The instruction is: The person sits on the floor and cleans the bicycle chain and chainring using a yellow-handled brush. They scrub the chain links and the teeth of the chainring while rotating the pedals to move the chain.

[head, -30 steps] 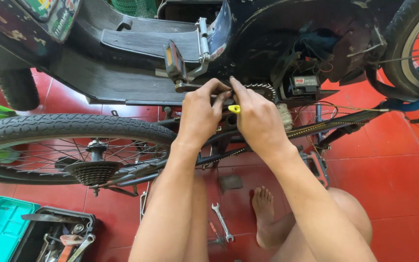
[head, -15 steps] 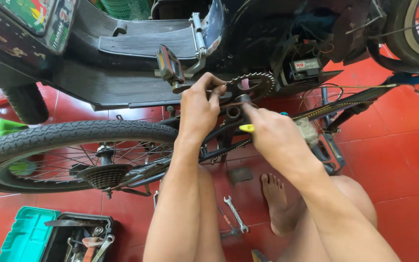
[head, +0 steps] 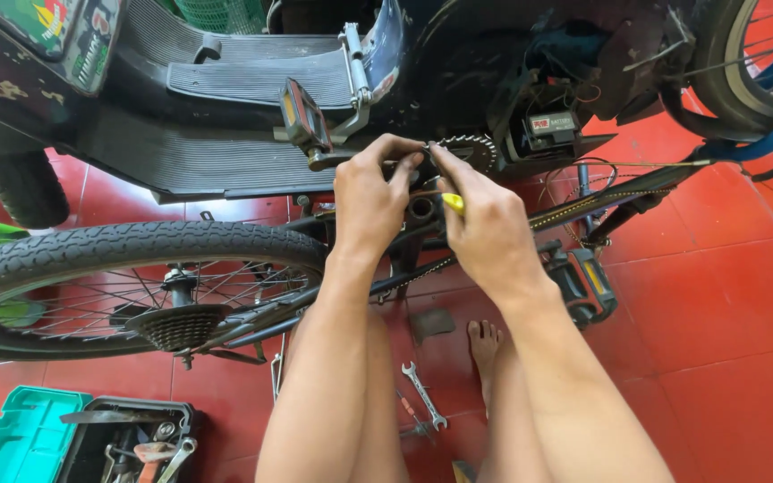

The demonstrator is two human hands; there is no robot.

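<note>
Both hands meet at the toothed chainring (head: 469, 152) of an upturned bicycle. The left hand (head: 370, 199) pinches the crank arm (head: 351, 157) just beside the chainring, fingertips closed on it. The right hand (head: 487, 225) grips a yellow-handled tool (head: 452, 202), its tip at the crank hub. A pedal (head: 302, 114) lies beyond the left hand; a spanner (head: 424, 394) rests on the red floor (head: 726, 340) below both wrists.

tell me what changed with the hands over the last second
The right hand, gripping a yellow-handled tool, pulled back from the chainring, then returned until its fingertips met the left hand there. The left hand stayed at the crank; rear wheel, spanner and toolbox unmoved.
</note>
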